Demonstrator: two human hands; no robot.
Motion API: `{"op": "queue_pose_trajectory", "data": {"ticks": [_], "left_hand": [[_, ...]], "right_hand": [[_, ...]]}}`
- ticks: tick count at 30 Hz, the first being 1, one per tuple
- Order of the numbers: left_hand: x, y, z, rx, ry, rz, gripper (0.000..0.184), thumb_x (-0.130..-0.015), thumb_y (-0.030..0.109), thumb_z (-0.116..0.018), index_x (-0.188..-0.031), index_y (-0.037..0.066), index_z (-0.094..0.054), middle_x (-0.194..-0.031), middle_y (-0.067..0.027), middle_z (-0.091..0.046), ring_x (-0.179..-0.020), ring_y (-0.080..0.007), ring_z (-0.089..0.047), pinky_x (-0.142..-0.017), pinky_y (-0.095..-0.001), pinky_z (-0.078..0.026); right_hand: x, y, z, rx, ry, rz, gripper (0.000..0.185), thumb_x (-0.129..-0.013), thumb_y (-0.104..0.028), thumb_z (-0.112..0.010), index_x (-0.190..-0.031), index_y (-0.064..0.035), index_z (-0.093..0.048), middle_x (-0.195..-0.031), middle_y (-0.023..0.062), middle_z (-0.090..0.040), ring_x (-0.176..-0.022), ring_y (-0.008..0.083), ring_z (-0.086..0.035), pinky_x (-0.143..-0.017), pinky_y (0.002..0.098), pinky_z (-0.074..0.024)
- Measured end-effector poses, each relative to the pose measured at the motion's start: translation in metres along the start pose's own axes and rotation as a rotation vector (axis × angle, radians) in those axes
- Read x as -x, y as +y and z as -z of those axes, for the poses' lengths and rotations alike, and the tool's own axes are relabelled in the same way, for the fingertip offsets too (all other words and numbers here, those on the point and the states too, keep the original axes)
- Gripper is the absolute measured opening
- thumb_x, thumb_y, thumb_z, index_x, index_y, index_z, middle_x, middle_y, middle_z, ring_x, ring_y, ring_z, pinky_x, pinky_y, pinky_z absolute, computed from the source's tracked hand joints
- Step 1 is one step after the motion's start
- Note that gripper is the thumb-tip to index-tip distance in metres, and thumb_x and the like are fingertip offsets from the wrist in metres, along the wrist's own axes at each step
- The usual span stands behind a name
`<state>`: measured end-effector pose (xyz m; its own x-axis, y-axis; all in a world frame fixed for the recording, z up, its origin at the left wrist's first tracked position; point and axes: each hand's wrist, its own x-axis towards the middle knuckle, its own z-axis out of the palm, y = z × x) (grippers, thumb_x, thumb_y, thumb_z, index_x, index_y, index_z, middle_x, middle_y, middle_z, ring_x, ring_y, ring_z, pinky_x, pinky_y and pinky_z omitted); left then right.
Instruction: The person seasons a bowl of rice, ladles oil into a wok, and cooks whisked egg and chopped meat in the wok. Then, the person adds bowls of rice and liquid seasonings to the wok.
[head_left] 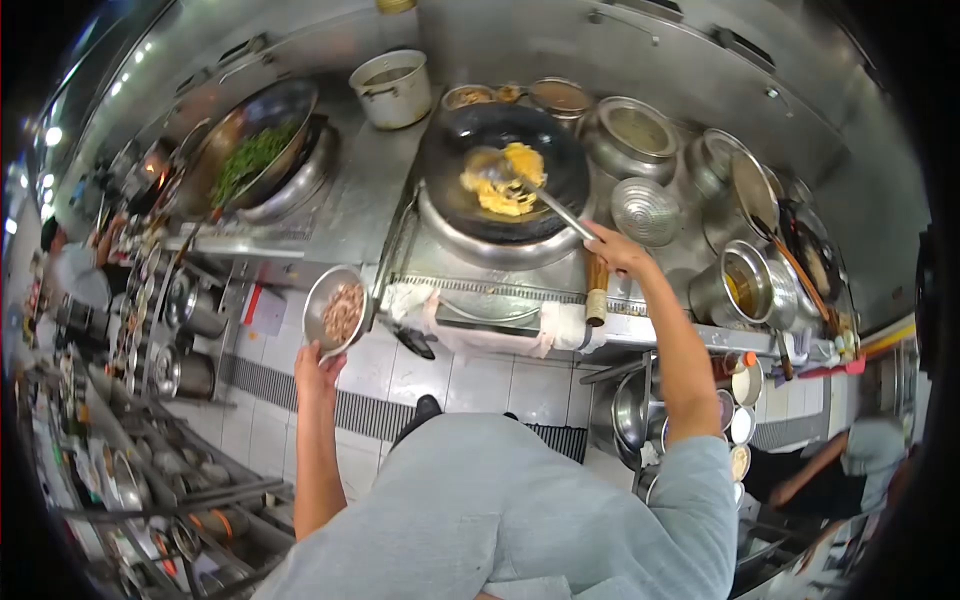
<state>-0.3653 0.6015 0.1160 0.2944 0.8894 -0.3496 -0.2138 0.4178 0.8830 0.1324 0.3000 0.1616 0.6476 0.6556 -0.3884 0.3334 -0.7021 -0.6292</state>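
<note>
A metal bowl of pinkish meat pieces is held at its lower rim by my left hand, in front of the stove's edge. My right hand is closed round the handle of a metal ladle. The ladle's head reaches into a black wok, among yellow scrambled egg. Just below my right hand, a wooden handle with a wrapped end sticks out over the front edge.
Left of the wok stand a pot and a second wok with greens. To the right are a strainer, a lidded pot and a pot of oil. Other people stand at far left and lower right.
</note>
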Motion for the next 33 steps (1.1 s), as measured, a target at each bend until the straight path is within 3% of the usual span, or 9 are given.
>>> {"op": "queue_pose_trajectory", "data": {"ticks": [6,9,12,19,21,24,27,30,33], "left_hand": [[0.006,0.022,-0.008,-0.058,-0.048,-0.045,0.018,-0.094,0.017,-0.052,-0.104,0.003,-0.048,-0.1,-0.013,-0.059,-0.079,-0.0271,-0.067,-0.065,-0.0331,-0.059],[-0.003,0.028,-0.009,-0.05,-0.04,-0.041,0.018,-0.094,0.017,-0.053,-0.105,0.004,-0.048,-0.099,-0.0108,-0.06,-0.078,-0.0245,-0.067,-0.062,-0.0308,-0.059],[-0.036,0.031,-0.009,-0.096,-0.099,0.001,0.019,-0.094,0.017,-0.054,-0.106,0.005,-0.047,-0.1,-0.009,-0.059,-0.078,-0.023,-0.066,-0.06,-0.0308,-0.057],[-0.106,0.053,-0.07,-0.066,-0.222,-0.035,0.013,-0.094,0.017,-0.057,-0.098,0.008,-0.048,-0.092,-0.0055,-0.057,-0.073,-0.0187,-0.062,-0.057,-0.0289,-0.052],[-0.134,0.053,-0.076,-0.045,-0.294,-0.037,0.012,-0.094,0.016,-0.056,-0.097,0.009,-0.048,-0.09,-0.005,-0.058,-0.072,-0.0176,-0.062,-0.057,-0.0282,-0.052],[-0.165,0.06,-0.096,-0.033,-0.337,-0.025,0.01,-0.094,0.015,-0.056,-0.094,0.01,-0.048,-0.089,-0.0048,-0.059,-0.069,-0.0163,-0.062,-0.056,-0.0269,-0.052],[-0.195,0.064,-0.122,-0.02,-0.411,-0.005,0.011,-0.093,0.014,-0.058,-0.091,0.012,-0.048,-0.088,-0.003,-0.06,-0.069,-0.0151,-0.063,-0.056,-0.0257,-0.053],[-0.216,0.067,-0.139,0.028,-0.467,-0.005,0.013,-0.093,0.014,-0.06,-0.09,0.014,-0.047,-0.087,-0.002,-0.06,-0.07,-0.0147,-0.063,-0.056,-0.0252,-0.053],[-0.223,0.076,-0.145,0.016,-0.459,-0.006,0.014,-0.094,0.014,-0.057,-0.088,0.012,-0.045,-0.087,-0.0041,-0.06,-0.067,-0.0147,-0.062,-0.055,-0.0257,-0.053]], "right_hand": [[-0.005,-0.007,-0.022,0.377,0.296,0.02,0.058,-0.093,-0.028,-0.051,-0.148,-0.019,-0.035,-0.113,0.0265,-0.064,-0.103,0.0431,-0.063,-0.09,0.0499,-0.0476],[0.027,0.022,-0.004,0.371,0.368,0.497,0.058,-0.093,-0.028,-0.051,-0.148,-0.0165,-0.035,-0.11,0.026,-0.065,-0.1,0.0417,-0.064,-0.088,0.0487,-0.0488],[0.031,-0.037,-0.008,-0.01,-0.029,-0.032,0.059,-0.093,-0.027,-0.05,-0.149,-0.0169,-0.033,-0.116,0.0235,-0.064,-0.101,0.0408,-0.064,-0.088,0.046,-0.0483],[0.008,-0.003,-0.071,0.236,0.419,0.069,0.059,-0.094,-0.028,-0.052,-0.149,-0.0176,-0.033,-0.112,0.0307,-0.063,-0.102,0.0461,-0.061,-0.09,0.046,-0.0466],[0.059,-0.004,-0.055,0.22,0.37,0.245,0.059,-0.095,-0.029,-0.052,-0.15,-0.0186,-0.031,-0.109,0.0318,-0.063,-0.096,0.0467,-0.062,-0.082,0.0475,-0.0485],[0.085,-0.102,-0.027,-0.051,-0.054,-0.254,0.06,-0.094,-0.027,-0.052,-0.15,-0.0197,-0.031,-0.108,0.0285,-0.064,-0.089,0.0469,-0.064,-0.073,0.0496,-0.0491],[-0.006,-0.053,-0.069,-0.229,0.009,-0.092,0.06,-0.095,-0.025,-0.052,-0.15,-0.0203,-0.03,-0.103,0.0244,-0.067,-0.084,0.0434,-0.066,-0.066,0.0502,-0.0485],[-0.037,-0.056,-0.112,0.251,0.418,0.001,0.059,-0.095,-0.025,-0.053,-0.15,-0.0212,-0.031,-0.105,0.0214,-0.068,-0.086,0.0392,-0.068,-0.067,0.0487,-0.0491],[0.026,-0.075,-0.111,0.248,0.374,-0.126,0.058,-0.096,-0.018,-0.053,-0.15,-0.0194,-0.032,-0.113,0.0186,-0.068,-0.1,0.0313,-0.065,-0.085,0.0417,-0.0484]]}}
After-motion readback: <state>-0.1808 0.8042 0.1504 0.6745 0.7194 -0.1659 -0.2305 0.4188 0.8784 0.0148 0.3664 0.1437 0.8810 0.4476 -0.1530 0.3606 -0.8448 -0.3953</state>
